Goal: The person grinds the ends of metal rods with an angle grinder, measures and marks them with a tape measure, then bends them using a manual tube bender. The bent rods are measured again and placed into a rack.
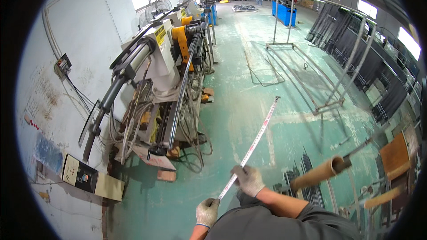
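— Head camera, looking down: what have the hands got?

— A tape measure blade [251, 146], white with red marks, pulled out long. The left hand [207, 211], in a grey knit glove, has its fingers curled shut around the near end, low by the person's waist. The right hand [248, 179], gloved the same, pinches the blade a bit further up, fingers closed on it.

— And the rest of the tape?

— It runs stiffly up and away over the green floor [231, 106], its far tip hanging in the air near a pale painted line. Two grips like that look meant to stop the blade buckling, I'd judge.

— What's around them?

— On the left, against the white wall [89, 26], a pipe bending machine [164, 71] with an orange head, hoses and cables trailing beneath it. A control box [91, 178] sits on the floor near its foot. Ahead stands a tall bare metal frame [311, 62], well apart from the tape. At the right, a cardboard tube [318, 173] lies just beside the right forearm, with dark metal racks [356, 49] further back.
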A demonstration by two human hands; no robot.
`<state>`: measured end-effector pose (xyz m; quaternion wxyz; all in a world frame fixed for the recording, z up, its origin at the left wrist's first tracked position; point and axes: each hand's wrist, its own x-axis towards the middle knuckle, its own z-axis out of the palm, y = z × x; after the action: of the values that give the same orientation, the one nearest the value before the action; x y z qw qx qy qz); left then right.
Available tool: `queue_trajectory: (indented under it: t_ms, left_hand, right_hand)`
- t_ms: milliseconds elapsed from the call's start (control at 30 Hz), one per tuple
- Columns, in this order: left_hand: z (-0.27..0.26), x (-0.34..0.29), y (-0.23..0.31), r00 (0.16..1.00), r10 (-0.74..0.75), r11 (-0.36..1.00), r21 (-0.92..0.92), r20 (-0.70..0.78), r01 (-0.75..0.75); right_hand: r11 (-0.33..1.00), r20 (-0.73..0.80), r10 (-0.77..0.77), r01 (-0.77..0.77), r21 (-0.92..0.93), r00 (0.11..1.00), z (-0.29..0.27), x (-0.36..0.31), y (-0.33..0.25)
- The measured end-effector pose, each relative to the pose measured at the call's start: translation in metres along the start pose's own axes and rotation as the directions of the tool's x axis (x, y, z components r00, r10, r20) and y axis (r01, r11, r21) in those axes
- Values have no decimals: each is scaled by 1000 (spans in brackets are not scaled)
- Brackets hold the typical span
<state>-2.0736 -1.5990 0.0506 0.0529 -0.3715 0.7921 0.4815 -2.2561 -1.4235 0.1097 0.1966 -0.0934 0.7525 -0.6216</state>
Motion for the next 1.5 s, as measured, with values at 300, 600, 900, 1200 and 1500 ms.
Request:
queue_trajectory:
  t_ms: [300,600,900,1200,1500]
  left_hand:
    - [19,238,194,998,30,1000,4,-53,-30]
    - [87,507,332,999,-36,986,-161,0,36]
    - [72,752,578,999,18,981,-193,38,-10]
    - [83,978,756,938,284,959,82,-198,-273]
    - [47,1133,963,919,-226,926,-365,-322,100]
  right_hand:
    - [982,-48,73,-63,175,996,-137,380,-94]
    - [972,-190,23,22,234,981,-239,768,-158]
    - [968,-192,-72,115,225,979,-296,1055,-257]
    - [959,-45,-129,136,250,991,-326,1377,-286]
    - [757,69,-250,150,636,966,-281,1680,-353]
